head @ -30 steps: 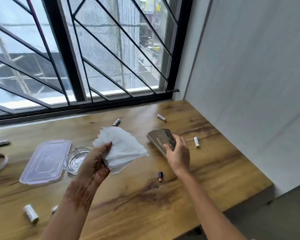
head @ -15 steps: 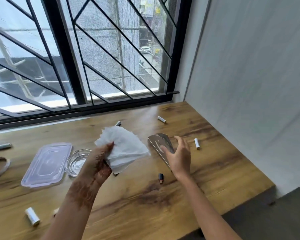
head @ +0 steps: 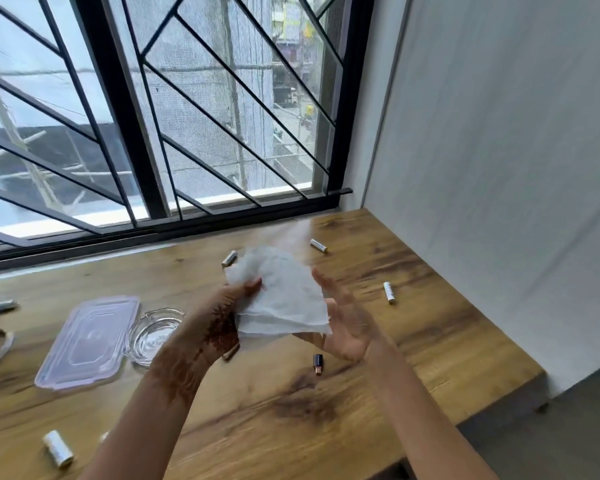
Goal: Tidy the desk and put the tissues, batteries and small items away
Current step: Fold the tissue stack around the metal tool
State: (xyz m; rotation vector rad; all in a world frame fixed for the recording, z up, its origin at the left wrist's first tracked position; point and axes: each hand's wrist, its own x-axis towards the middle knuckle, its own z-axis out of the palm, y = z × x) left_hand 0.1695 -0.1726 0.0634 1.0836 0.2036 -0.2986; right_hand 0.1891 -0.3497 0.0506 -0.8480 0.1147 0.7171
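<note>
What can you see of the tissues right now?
The tissues are a loose stack of thin white paper sheets, edges fanned and slightly crumpled, held tilted in the air above the wooden desk. The left hand pinches their left edge, thumb on top; the right hand lies open under their lower right corner. Nothing else touches them.

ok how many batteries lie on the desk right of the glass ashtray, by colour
white batteries: 3
dark battery: 1
total: 4
A brownish thing under the left hand holding the tissues is too hidden to name.
</note>
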